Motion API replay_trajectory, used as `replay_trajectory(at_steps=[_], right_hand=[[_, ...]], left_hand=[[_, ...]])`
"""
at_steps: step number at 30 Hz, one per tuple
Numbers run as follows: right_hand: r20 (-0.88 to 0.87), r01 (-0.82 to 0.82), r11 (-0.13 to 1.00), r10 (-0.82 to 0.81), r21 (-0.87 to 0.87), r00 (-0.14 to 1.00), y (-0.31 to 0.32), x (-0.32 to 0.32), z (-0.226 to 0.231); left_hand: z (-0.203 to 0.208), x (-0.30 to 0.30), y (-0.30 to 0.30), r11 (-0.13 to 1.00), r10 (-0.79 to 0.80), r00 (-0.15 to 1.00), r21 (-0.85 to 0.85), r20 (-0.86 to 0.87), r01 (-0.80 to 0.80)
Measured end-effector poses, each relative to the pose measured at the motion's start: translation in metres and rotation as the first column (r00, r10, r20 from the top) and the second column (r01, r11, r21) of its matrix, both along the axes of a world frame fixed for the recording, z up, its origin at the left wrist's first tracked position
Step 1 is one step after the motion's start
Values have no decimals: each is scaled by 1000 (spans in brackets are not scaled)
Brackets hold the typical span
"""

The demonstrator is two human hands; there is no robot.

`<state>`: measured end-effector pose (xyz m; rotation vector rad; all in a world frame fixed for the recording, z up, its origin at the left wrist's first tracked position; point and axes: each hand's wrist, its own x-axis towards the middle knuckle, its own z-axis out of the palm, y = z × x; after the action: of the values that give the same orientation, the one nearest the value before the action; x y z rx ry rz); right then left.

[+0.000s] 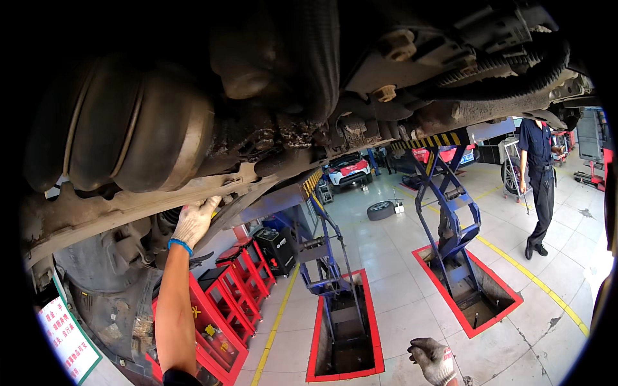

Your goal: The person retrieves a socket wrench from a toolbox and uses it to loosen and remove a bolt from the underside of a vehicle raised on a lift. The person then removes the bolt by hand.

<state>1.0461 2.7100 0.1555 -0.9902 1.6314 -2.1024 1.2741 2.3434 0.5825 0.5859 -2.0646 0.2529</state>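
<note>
The underside of a raised car [386,109] hangs overhead, dark and grimy. My left hand [193,222], in a pale work glove with a blue band at the wrist, reaches up to a light-coloured metal beam [129,209] under the car. Its fingers are closed against the beam's lower edge, partly out of sight; what they grip there I cannot make out. Low in the view is my right hand [433,361], in a glove with darkened fingers. These are loosely bent and apart, with nothing visible in them. A ribbed, rounded dark part [129,122] sits above my left hand.
Two blue scissor lifts [454,212] rise from red-edged floor pits [312,360]. Red shelving [235,350] and a black cabinet machine [273,249] stand left. A loose wheel [380,210] lies farther off. At the right, a person in dark clothes [539,180] stands on the tiles.
</note>
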Motion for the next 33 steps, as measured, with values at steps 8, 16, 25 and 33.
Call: replay_trajectory(at_steps=[8, 16, 25, 33], right_hand=[[13, 12, 1000, -13, 27, 1000, -32, -13, -26], [-326, 120, 993, -106, 22, 939, -65, 24, 46], [-671, 81, 787, -571, -612, 474, -212, 127, 226], [-678, 323, 665, -730, -674, 87, -287, 180, 348]], left_hand=[[-9, -32, 45, 834, 483, 875, -319, 29, -450], [17, 0, 27, 931, 253, 936, -325, 246, -167], [35, 42, 20, 621, -680, 734, 532, -1, 576], [9, 10, -19, 394, -686, 579, 445, -440, 804]])
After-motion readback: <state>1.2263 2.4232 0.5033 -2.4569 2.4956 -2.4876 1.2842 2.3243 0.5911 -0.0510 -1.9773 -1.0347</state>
